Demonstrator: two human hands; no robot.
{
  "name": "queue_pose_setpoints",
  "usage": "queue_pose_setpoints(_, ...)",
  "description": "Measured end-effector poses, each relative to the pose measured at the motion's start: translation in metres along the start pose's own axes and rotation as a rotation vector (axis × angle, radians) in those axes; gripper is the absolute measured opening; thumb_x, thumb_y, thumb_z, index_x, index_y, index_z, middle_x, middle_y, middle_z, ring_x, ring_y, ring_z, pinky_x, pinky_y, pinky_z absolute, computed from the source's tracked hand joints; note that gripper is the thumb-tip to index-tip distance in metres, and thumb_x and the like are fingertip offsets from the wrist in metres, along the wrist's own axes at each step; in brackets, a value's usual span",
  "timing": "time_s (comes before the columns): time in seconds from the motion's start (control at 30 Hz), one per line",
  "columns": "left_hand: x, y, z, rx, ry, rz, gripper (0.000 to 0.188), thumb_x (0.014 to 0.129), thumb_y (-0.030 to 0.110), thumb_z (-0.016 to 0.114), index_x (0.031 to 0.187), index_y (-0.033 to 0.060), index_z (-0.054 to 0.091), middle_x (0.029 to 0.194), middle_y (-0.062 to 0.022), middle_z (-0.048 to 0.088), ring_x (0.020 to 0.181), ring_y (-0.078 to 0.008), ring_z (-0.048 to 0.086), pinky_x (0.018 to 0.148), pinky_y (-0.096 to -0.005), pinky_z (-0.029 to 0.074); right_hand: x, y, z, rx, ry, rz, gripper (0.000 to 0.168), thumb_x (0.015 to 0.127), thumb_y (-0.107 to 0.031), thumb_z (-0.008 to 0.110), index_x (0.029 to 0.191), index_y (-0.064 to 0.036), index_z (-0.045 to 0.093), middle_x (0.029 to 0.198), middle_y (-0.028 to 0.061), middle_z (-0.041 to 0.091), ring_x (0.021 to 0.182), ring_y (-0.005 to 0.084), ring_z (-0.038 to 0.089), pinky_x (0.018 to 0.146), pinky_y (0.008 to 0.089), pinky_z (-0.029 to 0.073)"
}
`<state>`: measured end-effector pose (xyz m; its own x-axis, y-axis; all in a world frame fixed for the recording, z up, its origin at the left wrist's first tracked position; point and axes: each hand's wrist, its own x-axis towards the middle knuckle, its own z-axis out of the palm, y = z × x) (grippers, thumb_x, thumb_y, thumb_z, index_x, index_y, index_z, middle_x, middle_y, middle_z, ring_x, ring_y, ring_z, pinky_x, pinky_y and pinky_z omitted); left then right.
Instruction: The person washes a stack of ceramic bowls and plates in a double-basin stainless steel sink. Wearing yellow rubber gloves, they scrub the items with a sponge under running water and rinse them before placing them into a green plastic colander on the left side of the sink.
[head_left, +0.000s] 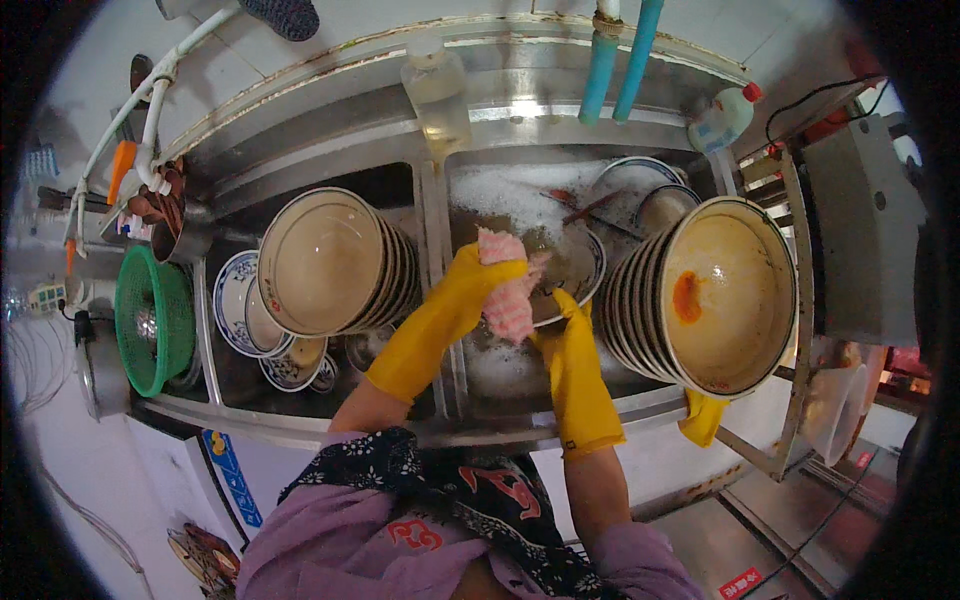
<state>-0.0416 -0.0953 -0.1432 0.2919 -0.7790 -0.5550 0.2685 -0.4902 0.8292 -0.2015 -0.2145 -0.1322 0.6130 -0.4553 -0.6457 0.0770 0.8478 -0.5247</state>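
Note:
In a yellow rubber glove, my left hand (466, 283) clutches a pink striped cloth (508, 309) above the soapy right sink basin (480, 184). My right hand (571, 330), gloved the same way, grips the near rim of a bowl (598, 259) that sits partly in the suds. The cloth hides part of that bowl. Just right of my right hand leans a tall stack of bowls (724, 300), its top one bearing an orange food stain. Chopsticks or similar thin utensils (592, 210) and more bowls (667, 206) lie in the foam behind.
Another bowl stack (322, 262) fills much of the left basin, beside blue-patterned bowls (236, 304). A green plastic basket (154, 322) stands at far left. Bottles (435, 90) and blue pipes (600, 79) line the back. A yellow glove-like item (703, 416) hangs over the front edge.

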Motion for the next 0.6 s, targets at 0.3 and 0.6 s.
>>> queue_pose_setpoints(0.3,0.022,-0.058,0.048,0.121,0.242,0.162,0.034,0.093,0.032,0.053,0.113,0.0041,0.058,0.101,-0.0129,0.062,0.083,-0.0266,0.059,0.070,-0.0440,0.045,-0.010,0.012,-0.034,0.054,0.198,-0.153,0.051,0.086,-0.011,0.063,0.135,-0.008,0.048,0.125,0.0142,0.059,0.113,0.0324,0.057,0.098,0.0468,0.048)
queue_pose_setpoints(0.6,0.124,-0.035,0.094,0.108,0.592,0.284,0.041,0.098,0.030,0.046,0.127,0.0018,0.052,0.117,-0.0152,0.060,0.103,-0.0302,0.058,0.087,-0.0444,0.045,-0.013,-0.017,-0.023,-0.044,0.052,0.087,0.050,0.087,-0.021,0.069,0.132,-0.009,0.051,0.128,0.0136,0.058,0.113,0.0324,0.058,0.094,0.0469,0.050)
